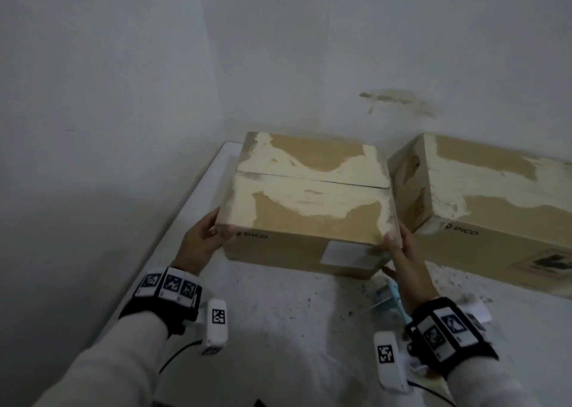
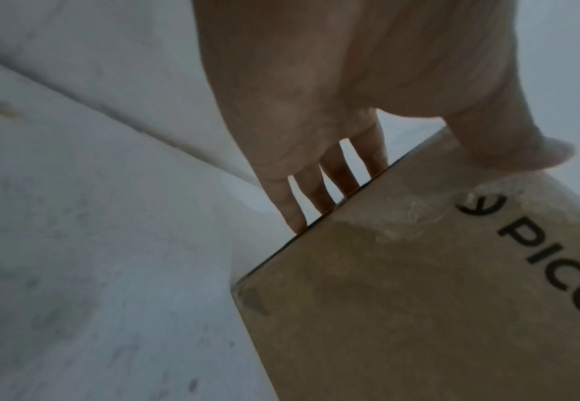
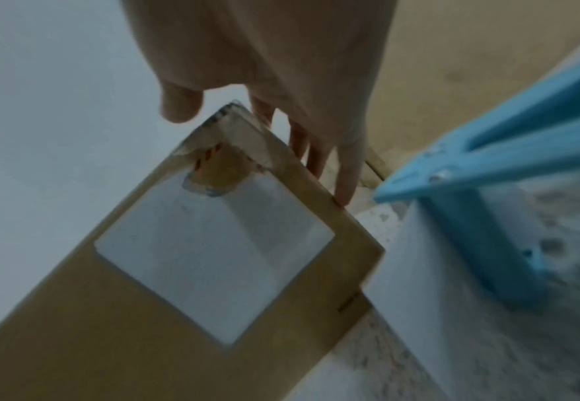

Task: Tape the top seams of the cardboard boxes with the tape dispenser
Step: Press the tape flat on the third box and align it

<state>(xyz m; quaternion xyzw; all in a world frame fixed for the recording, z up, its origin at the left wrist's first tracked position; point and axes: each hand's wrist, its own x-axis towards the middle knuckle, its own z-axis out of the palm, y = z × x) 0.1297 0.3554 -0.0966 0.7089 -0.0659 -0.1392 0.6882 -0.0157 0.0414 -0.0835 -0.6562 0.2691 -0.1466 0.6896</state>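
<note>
Two hands [image 1: 204, 236] [image 1: 402, 252] on one box [image 1: 309, 196]; second box [image 1: 495, 190] beside

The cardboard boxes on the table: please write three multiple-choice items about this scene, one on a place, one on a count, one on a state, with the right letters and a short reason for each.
1. Where does the blue tape dispenser lie?
A. On top of the near box
B. On the table, beside the right hand
C. In the left hand

2. How many cardboard boxes are seen?
A. One
B. Two
C. Three

3. What is the state of the top seam of the near box?
A. Not yet taped
B. Covered with fresh tape
C. Flaps standing upright

Key: 1 B, the right wrist view shows it on the table near the box corner. 2 B, the near box and the second box to its right. 3 A, the seam is a bare dark line between flat flaps.
</note>
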